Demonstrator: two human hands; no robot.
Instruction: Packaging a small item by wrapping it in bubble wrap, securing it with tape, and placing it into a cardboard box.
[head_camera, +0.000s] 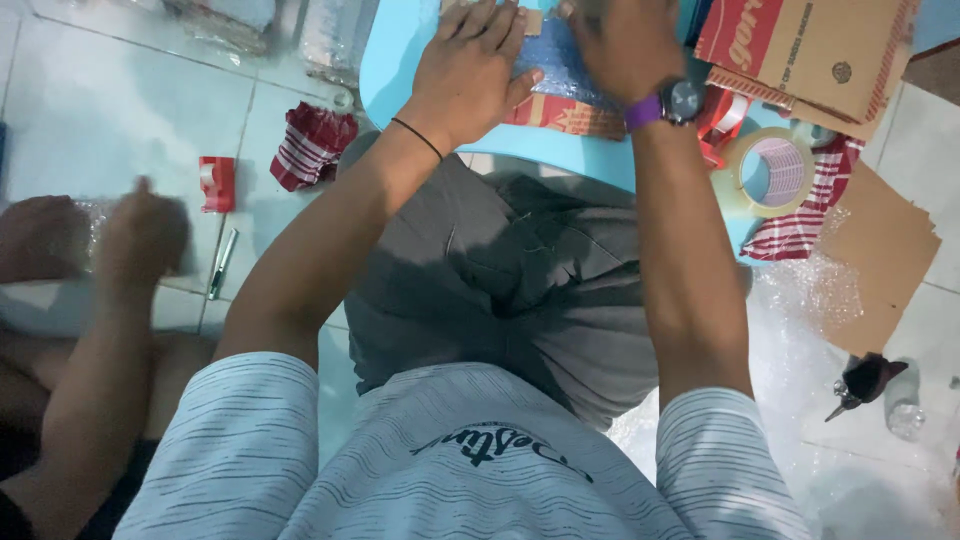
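Hands at top centre of frame, both pressing a bubble-wrapped parcel (556, 62) onto a light blue plastic stool (420, 70). Left hand (468, 72) lies flat, fingers spread, palm down on the wrap's left part, not gripping. Right hand (622, 48) is blurred at the top edge, on the parcel's right part; fingers look curled onto the wrap, but whether it pinches or only presses cannot be told. Red printed packaging (562, 113) shows under the wrap on the near side. To do the pressing well, judging from this pose: keep the left palm flat as the anchor so the wrap stays taut, work the loose edge with the right, keep the parcel inside the stool's edge. Open room is tight. Just right of the right wrist sits a clear tape roll (766, 172), with a cardboard box (812, 52) in the upper right and a brown cardboard sheet (880, 262) at right. Scissors (862, 384) lie on the floor lower right. Left of the stool: crumpled red-striped wrapper (312, 142), small red tape dispenser (217, 182), pen-like cutter (222, 263). Another person's hand (142, 235) works at the left edge, well apart. Freest space is the bare tile upper left.
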